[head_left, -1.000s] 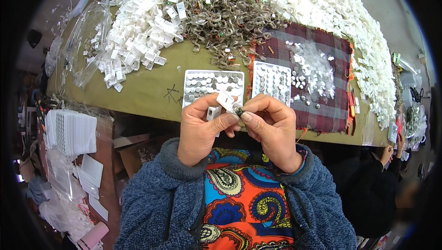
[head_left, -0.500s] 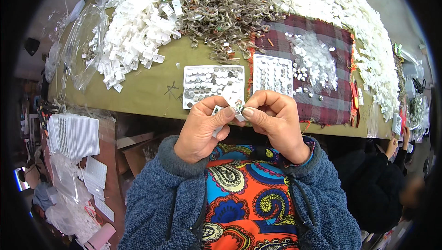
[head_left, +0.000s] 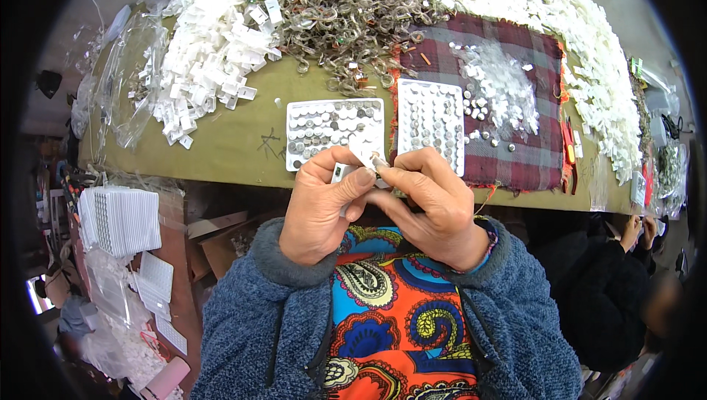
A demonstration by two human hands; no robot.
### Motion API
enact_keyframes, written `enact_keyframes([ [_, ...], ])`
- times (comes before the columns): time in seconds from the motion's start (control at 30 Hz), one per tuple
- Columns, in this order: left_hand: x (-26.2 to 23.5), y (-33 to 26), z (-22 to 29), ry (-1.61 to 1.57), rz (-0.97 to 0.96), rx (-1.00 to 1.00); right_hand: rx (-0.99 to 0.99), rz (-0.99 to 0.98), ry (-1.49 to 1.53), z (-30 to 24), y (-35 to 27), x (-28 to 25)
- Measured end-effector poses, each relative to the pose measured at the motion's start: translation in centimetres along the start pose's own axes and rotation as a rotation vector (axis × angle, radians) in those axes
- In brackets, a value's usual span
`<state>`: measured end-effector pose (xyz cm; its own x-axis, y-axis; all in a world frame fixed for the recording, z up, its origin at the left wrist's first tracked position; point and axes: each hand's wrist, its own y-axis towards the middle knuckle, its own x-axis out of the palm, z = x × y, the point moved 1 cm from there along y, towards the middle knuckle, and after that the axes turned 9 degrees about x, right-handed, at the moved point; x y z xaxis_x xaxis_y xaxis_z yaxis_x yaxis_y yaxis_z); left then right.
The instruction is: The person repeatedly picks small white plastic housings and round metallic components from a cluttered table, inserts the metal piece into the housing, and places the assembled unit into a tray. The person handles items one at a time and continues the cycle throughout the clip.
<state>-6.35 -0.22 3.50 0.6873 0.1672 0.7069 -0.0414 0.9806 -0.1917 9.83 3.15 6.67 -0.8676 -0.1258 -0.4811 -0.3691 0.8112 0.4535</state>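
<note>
My left hand (head_left: 318, 208) is closed round small white plastic casings. One casing (head_left: 361, 150) sticks up between its thumb and fingers, and another casing (head_left: 340, 172) with a dark spot lies against the fingers. My right hand (head_left: 436, 205) is curled, its index fingertip pressed on the raised casing; its thumb lies lower, against the left fingers. What sits under the right fingertip is hidden. Just beyond my hands are two white trays, the left tray (head_left: 335, 101) and the right tray (head_left: 462, 124), both holding rows of round silvery button cells.
A heap of translucent brownish loops (head_left: 346, 24) lies behind the trays, between piles of white casings (head_left: 199, 68). Loose cells and clear bits rest on a plaid cloth (head_left: 515, 164). Red-handled pliers (head_left: 568, 146) lie at its right. Stacked trays (head_left: 121, 219) stand left; a co-worker's hands (head_left: 638, 232) show right.
My right thumb has dropped away from the casing toward the left fingers, while the right index finger stays on it. The view has shifted slightly, and the co-worker's hands have come lower.
</note>
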Motion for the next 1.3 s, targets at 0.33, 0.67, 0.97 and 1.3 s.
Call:
enact_keyframes([
  [0.33, 1.4, -0.5, 0.6, 0.391, -0.08, 0.316, 0.289, -0.033, 0.34, 0.0, -1.4, -0.7],
  [0.67, 1.5, -0.2, 0.0, 0.378, -0.203, 0.423, 0.232, 0.016, 0.213, 0.7, -1.3, -0.7],
  [0.97, 1.5, -0.4, -0.3, 0.362, -0.238, 0.462, 0.586, -0.098, 0.547, 0.9, -1.5, -0.6],
  [1.3, 2.1, -0.6, -0.9, -0.04, -0.235, -0.02, 0.883, -0.23, 1.022, 0.2, -2.6, -2.5],
])
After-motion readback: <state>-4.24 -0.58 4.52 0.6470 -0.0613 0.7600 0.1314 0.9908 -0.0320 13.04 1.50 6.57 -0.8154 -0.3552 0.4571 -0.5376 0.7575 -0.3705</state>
